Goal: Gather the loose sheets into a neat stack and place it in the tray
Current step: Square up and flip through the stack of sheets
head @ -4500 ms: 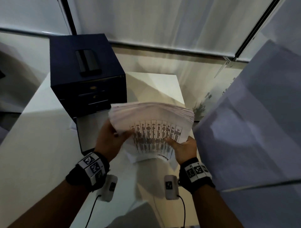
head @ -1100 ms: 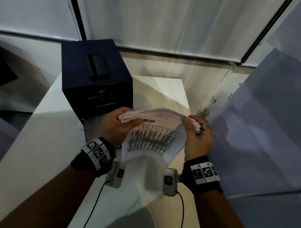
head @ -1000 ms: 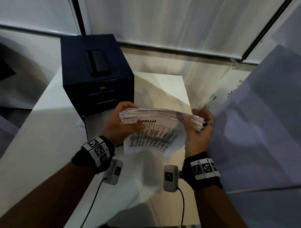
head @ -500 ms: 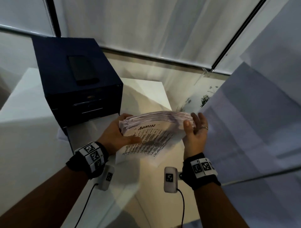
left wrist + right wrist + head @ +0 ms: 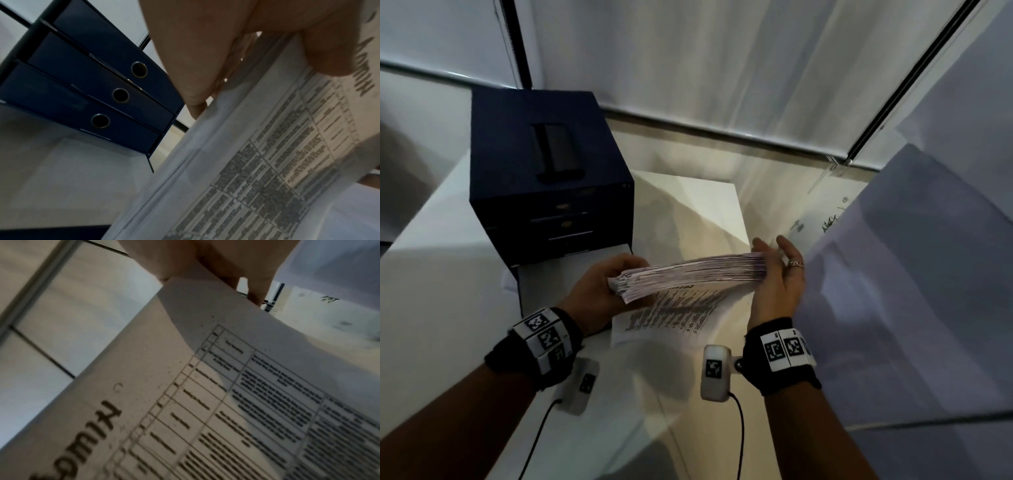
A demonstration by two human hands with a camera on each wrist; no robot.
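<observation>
Sheet stack [image 5: 690, 277] gripped by left hand [image 5: 599, 294], right hand [image 5: 779, 277] flat against end

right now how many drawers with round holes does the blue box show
3, stacked in the blue box: top drawer, middle drawer, bottom drawer. The lowest pulled-out tray's front is hidden.

Printed table on the underside of the stack of sheets [image 5: 688, 274]: text too blurred to read in any view. Fingers of the left hand [image 5: 599, 291] are hidden beneath the stack; its thumb is cut off by the top edge of the left wrist view. The right hand [image 5: 777, 284] is cropped at the right wrist view's top edge. The open tray [image 5: 544, 281] below the drawer unit [image 5: 544, 178] is partly masked by the left hand
</observation>
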